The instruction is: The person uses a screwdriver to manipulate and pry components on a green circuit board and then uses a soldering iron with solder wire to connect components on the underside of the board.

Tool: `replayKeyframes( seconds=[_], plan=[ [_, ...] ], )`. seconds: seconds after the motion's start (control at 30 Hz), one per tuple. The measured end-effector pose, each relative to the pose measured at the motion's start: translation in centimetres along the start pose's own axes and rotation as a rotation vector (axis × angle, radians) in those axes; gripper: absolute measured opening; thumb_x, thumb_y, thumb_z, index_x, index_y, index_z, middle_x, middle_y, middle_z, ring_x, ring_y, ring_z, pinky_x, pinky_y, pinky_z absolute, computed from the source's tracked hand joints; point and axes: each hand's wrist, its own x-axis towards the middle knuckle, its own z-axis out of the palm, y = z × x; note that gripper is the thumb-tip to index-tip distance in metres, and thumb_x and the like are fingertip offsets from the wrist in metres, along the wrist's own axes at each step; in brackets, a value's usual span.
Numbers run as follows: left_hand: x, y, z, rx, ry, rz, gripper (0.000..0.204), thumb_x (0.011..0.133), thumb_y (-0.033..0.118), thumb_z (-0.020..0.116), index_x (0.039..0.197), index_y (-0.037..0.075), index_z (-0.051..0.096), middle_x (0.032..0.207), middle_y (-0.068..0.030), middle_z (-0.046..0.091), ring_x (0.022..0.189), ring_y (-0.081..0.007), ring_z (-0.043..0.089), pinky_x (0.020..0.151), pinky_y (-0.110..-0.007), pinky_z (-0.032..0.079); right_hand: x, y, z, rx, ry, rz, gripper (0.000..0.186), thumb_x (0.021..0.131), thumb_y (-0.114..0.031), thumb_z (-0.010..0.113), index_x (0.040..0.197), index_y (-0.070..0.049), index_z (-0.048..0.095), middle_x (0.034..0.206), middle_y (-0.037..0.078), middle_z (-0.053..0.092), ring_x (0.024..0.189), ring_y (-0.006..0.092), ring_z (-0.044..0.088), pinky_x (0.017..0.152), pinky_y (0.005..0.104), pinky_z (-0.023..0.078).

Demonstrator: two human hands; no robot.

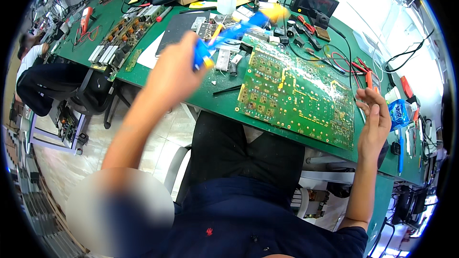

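Note:
My left hand (174, 69) is raised over the left part of the bench, its fingers wrapped round a long blue tool (234, 32). The tool has a yellow patch near my hand and a broad yellow far end, which looks like a brush head but is smeared by motion. A large green circuit board (306, 98) lies flat along the bench's front edge, with many small parts and solder points. Beside its right edge, my right hand (375, 124) is held up with loosely bent fingers apart, holding nothing.
Loose electronic parts crowd the green bench (201, 96) behind the board, near a white bottle (226, 3) and a small monitor (314, 1). Black cables cross the back. At right is a blue packet (398, 113); more boards (129, 31) sit at left.

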Motion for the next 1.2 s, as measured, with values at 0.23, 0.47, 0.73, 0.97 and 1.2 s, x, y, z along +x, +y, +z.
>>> replayKeyframes(
  seconds=[0.23,0.47,0.73,0.97,1.2],
  plan=[
    [12.6,-10.4,0.6,0.246,-0.076,-0.187,0.059,0.079,0.016,0.072,0.125,-0.003,0.041,0.11,-0.0288,0.061,0.105,-0.0394,0.061,0.086,-0.043,0.05,0.7,-0.6,0.7,0.056,-0.287,0.116,0.023,0.093,-0.016,0.058,0.105,0.003,0.063,0.098,0.012,0.068,0.094,0.017,0.063,0.083,0.0293,0.048],
    [11.2,-10.0,3.2,0.169,-0.145,-0.03,0.058,0.08,0.014,0.07,0.132,0.007,0.047,0.125,-0.0246,0.053,0.115,-0.0385,0.054,0.097,-0.041,0.043,5.1,3.3,2.6,0.101,-0.333,0.367,0.038,0.094,-0.028,0.058,0.116,0.003,0.06,0.101,0.012,0.068,0.093,0.0174,0.063,0.08,0.0296,0.049],
    [8.0,-2.1,5.1,0.128,-0.053,0.271,0.041,0.083,0.009,0.066,0.123,0.007,0.053,0.119,-0.0177,0.055,0.106,-0.0381,0.055,0.089,-0.041,0.046,18.5,17.8,8.1,0.573,0.027,0.893,0.063,0.092,-0.037,0.061,0.137,-0.001,0.036,0.134,0.02,0.046,0.106,0.029,0.058,0.08,0.035,0.054],
    [8.8,-3.3,6.8,0.022,-0.079,0.387,0.042,0.075,0.011,0.074,0.114,0.005,0.059,0.113,-0.0171,0.055,0.107,-0.0361,0.054,0.092,-0.04,0.044,22.8,23.7,9.4,0.615,0.118,0.778,0.059,0.097,-0.035,0.055,0.143,-0.01,0.028,0.133,0.018,0.047,0.107,0.0277,0.059,0.083,0.0355,0.054],
    [8.7,-1.6,9.6,0.009,-0.002,0.433,0.038,0.071,0.011,0.076,0.102,-0.001,0.058,0.108,-0.0168,0.054,0.104,-0.035,0.052,0.09,-0.041,0.043,23.4,22.3,7.4,0.738,0.259,0.645,0.046,0.103,-0.024,0.039,0.139,0.003,0.031,0.133,0.022,0.048,0.114,0.0307,0.057,0.091,0.0358,0.054]
  ],
)
